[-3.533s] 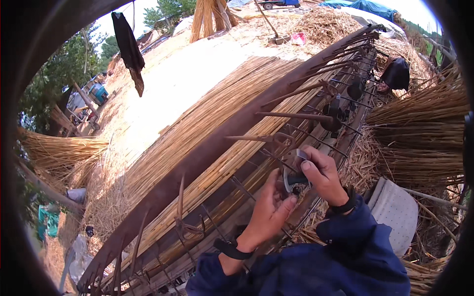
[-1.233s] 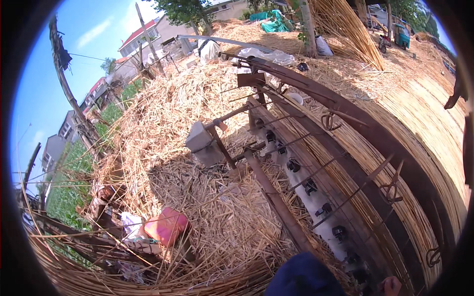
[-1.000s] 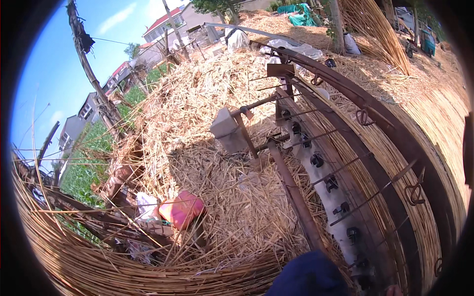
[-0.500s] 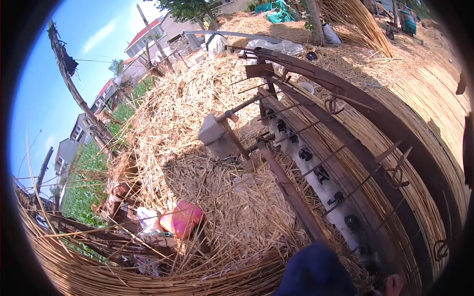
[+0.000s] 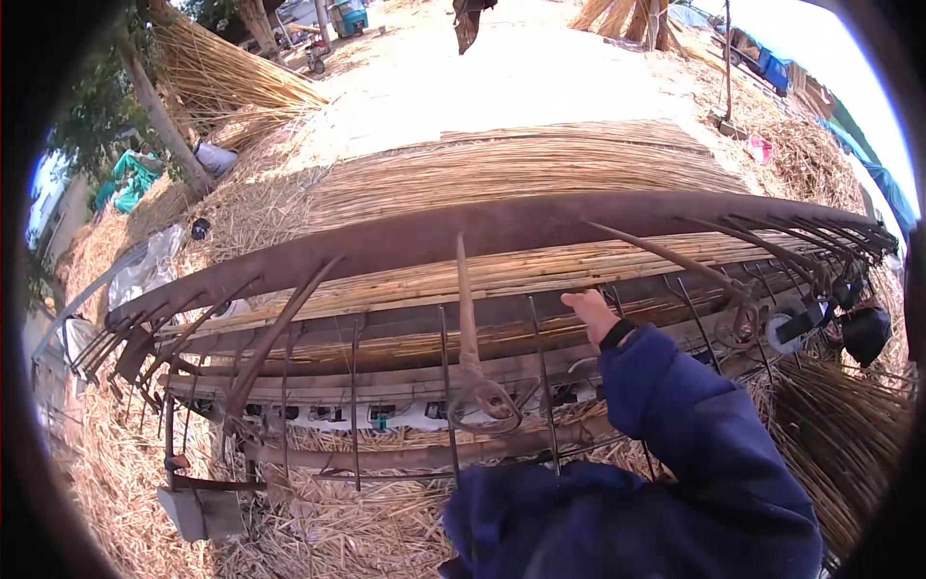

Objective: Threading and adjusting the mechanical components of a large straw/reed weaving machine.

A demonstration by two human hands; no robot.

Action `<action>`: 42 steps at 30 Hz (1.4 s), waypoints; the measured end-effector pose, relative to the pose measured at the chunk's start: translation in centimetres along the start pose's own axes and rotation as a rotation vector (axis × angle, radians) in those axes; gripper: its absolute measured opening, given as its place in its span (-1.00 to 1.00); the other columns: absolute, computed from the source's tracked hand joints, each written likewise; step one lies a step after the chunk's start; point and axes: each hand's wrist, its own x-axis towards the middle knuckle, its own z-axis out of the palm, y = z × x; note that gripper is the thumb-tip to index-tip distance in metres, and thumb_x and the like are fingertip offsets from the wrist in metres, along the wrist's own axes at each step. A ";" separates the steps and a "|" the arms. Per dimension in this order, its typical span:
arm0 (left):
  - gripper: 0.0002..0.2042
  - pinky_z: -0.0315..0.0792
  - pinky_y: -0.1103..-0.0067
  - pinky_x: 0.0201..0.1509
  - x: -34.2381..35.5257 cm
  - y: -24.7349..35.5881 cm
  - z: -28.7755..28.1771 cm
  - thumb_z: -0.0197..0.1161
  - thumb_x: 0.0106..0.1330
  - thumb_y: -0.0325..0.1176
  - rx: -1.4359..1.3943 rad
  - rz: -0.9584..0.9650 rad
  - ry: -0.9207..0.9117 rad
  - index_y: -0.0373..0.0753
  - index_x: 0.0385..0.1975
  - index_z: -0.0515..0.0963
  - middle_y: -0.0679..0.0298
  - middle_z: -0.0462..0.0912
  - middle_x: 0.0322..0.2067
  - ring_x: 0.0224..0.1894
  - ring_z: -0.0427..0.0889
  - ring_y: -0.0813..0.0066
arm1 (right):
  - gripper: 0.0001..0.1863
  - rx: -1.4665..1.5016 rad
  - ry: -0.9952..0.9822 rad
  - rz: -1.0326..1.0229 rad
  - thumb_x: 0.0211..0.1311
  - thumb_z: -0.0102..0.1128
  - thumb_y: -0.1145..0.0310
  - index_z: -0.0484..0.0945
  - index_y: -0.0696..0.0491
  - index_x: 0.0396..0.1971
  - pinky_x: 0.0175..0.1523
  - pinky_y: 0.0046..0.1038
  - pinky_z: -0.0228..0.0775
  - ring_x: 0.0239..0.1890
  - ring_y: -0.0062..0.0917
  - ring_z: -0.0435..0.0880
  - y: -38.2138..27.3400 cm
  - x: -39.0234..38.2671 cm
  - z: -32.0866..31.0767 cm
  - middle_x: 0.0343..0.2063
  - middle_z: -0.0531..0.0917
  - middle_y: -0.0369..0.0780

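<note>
My right hand [image 5: 590,316], in a navy sleeve [image 5: 699,425] with a dark band at the wrist, reaches over the middle of a long rusty metal frame [image 5: 502,224]. Its fingers point left, at least one stretched out, beside a layer of straight tan reeds [image 5: 405,297]; whether they touch the reeds is hard to see. Thin upright rods [image 5: 542,381] stand along the frame on either side of the hand. Nearer, a curved iron prong with a looped end [image 5: 473,386] crosses the frame. My left hand is out of sight.
A woven reed mat [image 5: 540,164] stretches beyond the frame. Reed bundles lean at the back left [image 5: 227,72] and lie at the right [image 5: 839,434]. Loose straw [image 5: 367,531] covers the ground. A grey block [image 5: 203,511] hangs at the frame's left end; a black bag-like thing [image 5: 865,335] is at its right.
My view has swung right, so the frame now runs across the picture. My right hand shows over its middle; earlier only a bit of a hand showed at the lower edge.
</note>
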 end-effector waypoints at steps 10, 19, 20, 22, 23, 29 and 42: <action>-0.70 0.36 0.44 -0.07 -22.5 30.1 6.7 0.10 0.26 -0.28 -0.045 0.979 0.359 -0.40 -0.15 0.45 0.11 0.56 -0.26 -0.21 0.50 0.29 | -0.84 -0.286 -0.657 -0.057 0.11 0.07 0.39 0.52 0.19 -0.45 -0.29 -0.60 0.39 -0.46 -0.62 0.59 -3.5 -11.8 -4.1 -0.54 0.60 -0.25; -0.78 0.37 0.46 -0.12 -34.0 41.8 22.7 0.21 0.00 -0.55 0.463 1.956 -0.624 -0.27 -0.31 0.50 0.13 0.53 -0.32 -0.25 0.50 0.20 | -0.79 0.457 -1.098 0.031 0.19 0.12 0.27 0.42 0.11 -0.45 0.01 -0.39 0.29 -0.05 -0.39 0.51 -3.0 -22.0 -5.0 -0.29 0.56 -0.15; -0.74 0.34 0.39 -0.06 -35.4 42.0 25.3 0.25 -0.04 -0.48 0.605 2.060 -0.619 -0.26 -0.28 0.50 0.11 0.53 -0.33 -0.21 0.48 0.11 | -0.75 0.641 -1.127 0.121 0.22 0.07 0.21 0.43 0.12 -0.41 -0.01 -0.36 0.33 -0.08 -0.33 0.54 -2.8 -22.6 -4.2 -0.23 0.54 -0.10; -0.76 0.34 0.38 -0.09 -36.5 41.2 30.7 0.25 -0.04 -0.39 0.753 2.444 -0.720 -0.23 -0.32 0.52 0.20 0.54 -0.40 -0.22 0.48 0.22 | -0.71 0.836 -1.129 0.186 0.25 0.02 0.16 0.43 0.13 -0.37 -0.02 -0.32 0.38 -0.11 -0.28 0.56 -2.6 -24.2 -4.9 -0.18 0.53 -0.06; -0.76 0.34 0.38 -0.09 -36.0 40.0 31.9 0.25 -0.04 -0.39 0.777 2.448 -0.700 -0.23 -0.32 0.52 0.20 0.54 -0.40 -0.22 0.48 0.22 | -0.67 0.839 -1.140 0.258 0.27 -0.05 0.13 0.44 0.15 -0.35 -0.03 -0.30 0.39 -0.12 -0.24 0.56 -2.2 -24.9 -5.2 -0.15 0.52 -0.04; -0.92 0.35 0.47 -0.31 -35.8 40.2 32.0 0.22 0.08 -0.34 0.973 2.153 -1.327 -0.18 -0.48 0.53 0.28 0.48 -0.60 -0.45 0.47 0.29 | -0.76 0.062 -1.176 -0.176 0.26 0.00 0.32 0.51 0.21 -0.32 0.05 -0.43 0.22 -0.03 -0.43 0.46 1.4 -29.0 -15.3 -0.19 0.56 -0.15; -0.53 0.32 0.62 -0.17 -41.8 39.9 33.1 0.24 0.15 -0.39 -0.047 0.656 -1.600 -0.31 0.06 0.31 0.30 0.46 -0.32 -0.31 0.42 0.57 | -0.61 0.235 -0.510 -0.306 0.32 -0.10 0.11 0.46 0.17 -0.21 -0.16 -0.59 0.30 -0.28 -0.67 0.41 -1.4 -19.4 -5.4 -0.36 0.52 -0.28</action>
